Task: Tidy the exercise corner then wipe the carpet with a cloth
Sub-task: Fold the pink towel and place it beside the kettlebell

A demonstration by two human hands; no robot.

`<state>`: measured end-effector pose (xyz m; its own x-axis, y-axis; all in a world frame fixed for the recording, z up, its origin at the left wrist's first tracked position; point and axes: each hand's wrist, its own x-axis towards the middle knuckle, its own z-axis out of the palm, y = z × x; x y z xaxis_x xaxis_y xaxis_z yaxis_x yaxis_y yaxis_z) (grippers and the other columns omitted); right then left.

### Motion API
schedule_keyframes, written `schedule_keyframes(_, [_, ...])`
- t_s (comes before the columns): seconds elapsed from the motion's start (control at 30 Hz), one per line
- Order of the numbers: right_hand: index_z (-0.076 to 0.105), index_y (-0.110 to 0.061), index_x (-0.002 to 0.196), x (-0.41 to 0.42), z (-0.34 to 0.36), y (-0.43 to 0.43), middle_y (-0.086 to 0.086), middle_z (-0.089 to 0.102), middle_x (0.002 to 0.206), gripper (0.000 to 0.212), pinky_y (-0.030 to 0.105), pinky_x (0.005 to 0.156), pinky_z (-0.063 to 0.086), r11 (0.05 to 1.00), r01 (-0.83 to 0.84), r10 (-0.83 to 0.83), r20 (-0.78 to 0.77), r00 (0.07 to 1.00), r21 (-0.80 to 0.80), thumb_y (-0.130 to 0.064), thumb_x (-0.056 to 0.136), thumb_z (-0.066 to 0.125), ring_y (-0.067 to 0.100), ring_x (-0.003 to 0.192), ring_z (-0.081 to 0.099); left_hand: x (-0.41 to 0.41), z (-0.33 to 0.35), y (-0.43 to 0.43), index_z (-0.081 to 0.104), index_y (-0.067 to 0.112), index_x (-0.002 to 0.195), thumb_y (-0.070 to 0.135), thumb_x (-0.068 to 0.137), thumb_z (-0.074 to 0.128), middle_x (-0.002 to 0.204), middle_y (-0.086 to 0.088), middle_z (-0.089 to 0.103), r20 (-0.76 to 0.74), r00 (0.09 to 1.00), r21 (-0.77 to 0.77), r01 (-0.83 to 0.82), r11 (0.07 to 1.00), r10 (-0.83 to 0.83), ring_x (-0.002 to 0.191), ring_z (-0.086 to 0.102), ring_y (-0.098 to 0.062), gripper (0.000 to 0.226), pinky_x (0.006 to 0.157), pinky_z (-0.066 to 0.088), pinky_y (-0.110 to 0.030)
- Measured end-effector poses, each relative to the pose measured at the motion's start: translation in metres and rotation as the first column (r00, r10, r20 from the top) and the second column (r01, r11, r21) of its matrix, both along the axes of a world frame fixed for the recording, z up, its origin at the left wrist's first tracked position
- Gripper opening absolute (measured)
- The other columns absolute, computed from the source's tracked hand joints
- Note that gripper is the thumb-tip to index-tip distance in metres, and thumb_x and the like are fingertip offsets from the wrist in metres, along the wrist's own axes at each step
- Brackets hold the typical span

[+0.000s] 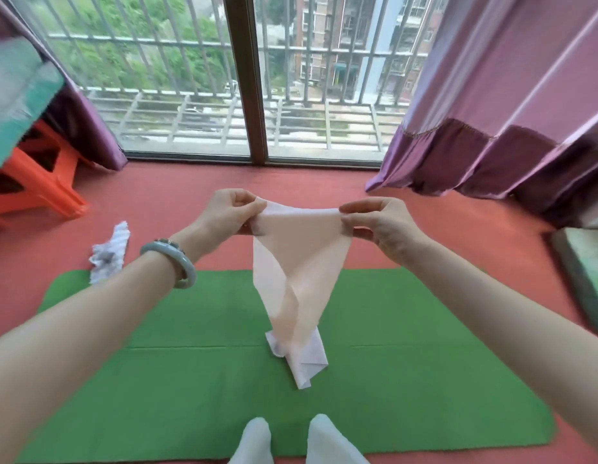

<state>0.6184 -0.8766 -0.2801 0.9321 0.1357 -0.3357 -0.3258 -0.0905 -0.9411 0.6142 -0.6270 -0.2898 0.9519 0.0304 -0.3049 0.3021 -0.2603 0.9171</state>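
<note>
Head view: both arms reach out toward twelve o'clock over the green mat. The left hand and right hand each pinch a top corner of the thin pale cloth. Each grip is narrow, thumb against fingers on the hem. The top edge is pulled taut between them, probably to shake the cloth open or fold it flat before wiping. The rest hangs twisted to a point above the mat's middle; I cannot tell whether the tip touches.

The red carpet surrounds the mat. A crumpled white wad lies at the mat's ten o'clock corner, probably waiting to be cleared. An orange stool stands farther off at ten o'clock. White socks stand on the mat at six.
</note>
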Motion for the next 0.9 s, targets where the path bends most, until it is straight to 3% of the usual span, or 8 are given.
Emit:
schedule_keyframes(0.1, [0.069, -0.007, 0.082, -0.008, 0.114, -0.002, 0.008, 0.068, 0.081, 0.015, 0.030, 0.078, 0.058, 1.000, -0.017, 0.017, 0.033, 0.999, -0.008, 0.007, 0.075, 0.068, 0.018, 0.073, 0.065, -0.010, 0.105, 0.000, 0.061, -0.003, 0.095, 0.013, 0.091, 0.060, 0.079, -0.012, 0.058, -0.006, 1.000, -0.013, 0.020, 1.000, -0.020, 0.065, 0.059, -0.019, 0.016, 0.062, 0.059, -0.029])
schedule_keyframes(0.2, [0.068, -0.007, 0.081, -0.020, 0.210, -0.002, 0.006, 0.068, 0.071, 0.018, 0.028, 0.070, 0.058, 0.999, 0.030, -0.029, -0.015, 0.999, 0.030, 0.010, 0.075, 0.066, 0.018, 0.065, 0.063, -0.028, 0.195, -0.006, 0.060, -0.002, 0.091, 0.011, 0.091, 0.060, 0.076, -0.013, 0.056, 0.015, 1.000, -0.019, 0.025, 1.000, -0.025, 0.061, 0.057, -0.019, 0.012, 0.059, 0.059, -0.029])
schedule_keyframes(0.33, [0.062, -0.007, 0.086, -0.034, 0.305, -0.013, 0.007, 0.056, 0.068, 0.015, 0.021, 0.047, 0.053, 0.962, 0.206, -0.147, -0.296, 0.944, 0.179, 0.006, 0.081, 0.058, 0.017, 0.054, 0.051, -0.045, 0.287, -0.018, 0.062, 0.006, 0.083, 0.011, 0.091, 0.060, 0.067, -0.010, 0.054, 0.076, 0.996, -0.003, 0.037, 0.999, -0.036, 0.049, 0.057, -0.010, 0.010, 0.060, 0.059, -0.033])
schedule_keyframes(0.43, [0.056, -0.005, 0.104, -0.044, 0.354, -0.022, 0.013, 0.058, 0.075, 0.022, 0.021, 0.039, 0.050, 0.945, 0.245, -0.126, -0.450, 0.884, 0.217, -0.003, 0.083, 0.062, 0.017, 0.043, 0.058, -0.054, 0.340, -0.027, 0.063, 0.003, 0.089, 0.013, 0.091, 0.060, 0.068, -0.009, 0.055, 0.167, 0.985, 0.022, 0.039, 0.999, -0.042, 0.050, 0.058, -0.008, 0.010, 0.064, 0.059, -0.034])
schedule_keyframes(0.53, [0.057, -0.005, 0.091, -0.045, 0.391, -0.023, 0.010, 0.063, 0.064, 0.006, 0.020, 0.041, 0.051, 0.967, 0.184, -0.108, -0.369, 0.923, 0.177, -0.003, 0.086, 0.059, 0.016, 0.048, 0.061, -0.056, 0.378, -0.034, 0.059, 0.001, 0.099, 0.013, 0.090, 0.061, 0.076, -0.008, 0.055, 0.218, 0.973, -0.045, 0.086, 0.995, -0.074, 0.060, 0.058, -0.011, 0.014, 0.056, 0.054, -0.022])
schedule_keyframes(0.67, [0.060, -0.004, 0.090, -0.041, 0.425, -0.020, 0.011, 0.056, 0.084, 0.015, 0.018, 0.055, 0.053, 0.970, 0.116, -0.063, -0.239, 0.969, 0.212, 0.007, 0.086, 0.053, 0.016, 0.071, 0.057, -0.054, 0.405, -0.033, 0.048, 0.005, 0.115, -0.003, 0.077, 0.070, 0.098, -0.008, 0.054, 0.134, 0.981, -0.216, 0.164, 0.963, -0.137, 0.084, 0.064, -0.018, 0.045, 0.071, 0.059, -0.032])
schedule_keyframes(0.77, [0.061, -0.003, 0.096, -0.040, 0.439, -0.018, 0.015, 0.056, 0.100, 0.023, 0.018, 0.059, 0.056, 0.987, 0.001, 0.028, -0.181, 0.983, 0.159, 0.015, 0.083, 0.053, 0.020, 0.087, 0.058, -0.053, 0.410, -0.027, 0.038, 0.012, 0.123, -0.018, 0.069, 0.069, 0.108, -0.016, 0.054, 0.112, 0.967, -0.136, 0.243, 0.960, -0.229, 0.092, 0.063, -0.024, 0.069, 0.071, 0.058, -0.027])
schedule_keyframes(0.9, [0.061, 0.002, 0.111, -0.040, 0.436, -0.018, 0.010, 0.055, 0.103, 0.039, 0.018, 0.064, 0.057, 0.980, -0.182, 0.171, -0.131, 0.977, -0.081, 0.021, 0.078, 0.053, 0.021, 0.092, 0.057, -0.054, 0.409, -0.023, 0.036, 0.012, 0.126, -0.014, 0.071, 0.071, 0.091, -0.013, 0.062, 0.097, 0.956, 0.118, 0.264, 0.957, -0.276, 0.079, 0.064, -0.018, 0.070, 0.059, 0.053, -0.017])
